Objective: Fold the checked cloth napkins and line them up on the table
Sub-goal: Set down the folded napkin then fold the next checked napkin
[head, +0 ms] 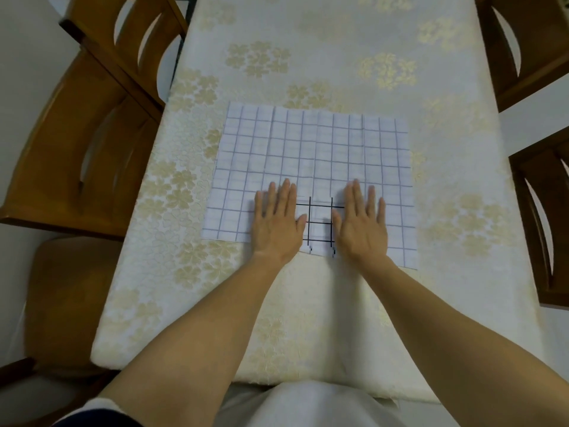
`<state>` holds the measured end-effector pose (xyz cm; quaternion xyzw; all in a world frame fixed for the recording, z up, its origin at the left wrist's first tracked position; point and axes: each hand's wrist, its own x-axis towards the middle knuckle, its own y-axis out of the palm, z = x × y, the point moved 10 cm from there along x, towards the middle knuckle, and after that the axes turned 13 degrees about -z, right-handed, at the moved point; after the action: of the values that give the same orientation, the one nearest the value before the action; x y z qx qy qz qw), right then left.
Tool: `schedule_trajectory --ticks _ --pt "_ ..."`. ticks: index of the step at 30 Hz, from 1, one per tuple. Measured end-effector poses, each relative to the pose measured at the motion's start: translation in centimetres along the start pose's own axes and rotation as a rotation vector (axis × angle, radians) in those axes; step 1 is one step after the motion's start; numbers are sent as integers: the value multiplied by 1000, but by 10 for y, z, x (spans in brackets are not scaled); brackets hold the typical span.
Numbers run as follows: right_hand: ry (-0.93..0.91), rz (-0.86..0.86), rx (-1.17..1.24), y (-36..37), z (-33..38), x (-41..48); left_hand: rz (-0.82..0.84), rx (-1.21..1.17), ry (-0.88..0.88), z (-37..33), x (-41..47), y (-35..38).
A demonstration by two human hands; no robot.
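A white cloth napkin [311, 149] with a thin blue-grey check lies spread flat on the table [308, 318], with several vertical creases across it. Between my hands, at the napkin's near edge, a patch with bolder black check lines [320, 224] shows; whether it is a second napkin I cannot tell. My left hand [277, 221] rests flat on the napkin's near part, fingers straight and pointing away from me. My right hand [361, 221] lies flat beside it in the same way, about a hand's width to the right.
The table carries a cream tablecloth with pale gold flower prints. Wooden chairs [101, 97] stand along the left side, and more wooden chairs [538, 192] along the right. A padded stool seat [67, 303] sits at the near left.
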<state>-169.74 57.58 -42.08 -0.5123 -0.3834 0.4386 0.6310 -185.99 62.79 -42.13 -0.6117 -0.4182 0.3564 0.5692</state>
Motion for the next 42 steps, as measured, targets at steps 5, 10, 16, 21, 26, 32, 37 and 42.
schedule_trajectory --ticks 5,10,16,21,26,32,37,42 --pt "-167 108 149 28 62 -1 92 -57 111 -28 9 15" --pt "-209 135 40 29 32 -7 100 -37 95 -1 3 20" --pt "-101 129 -21 23 -8 -7 179 -7 54 6 2 20" --pt "-8 -119 177 -18 -31 23 92 -157 70 13 14 5" --pt "47 52 152 -24 -33 56 -15 -391 64 10 43 -27" --pt "29 179 151 -18 -31 51 140 -189 61 1 57 -27" --pt "82 23 597 -51 -25 35 198 -525 -178 21 38 -35" --pt "222 -107 1002 -105 -13 29 -5 -990 -399 40 23 -108"
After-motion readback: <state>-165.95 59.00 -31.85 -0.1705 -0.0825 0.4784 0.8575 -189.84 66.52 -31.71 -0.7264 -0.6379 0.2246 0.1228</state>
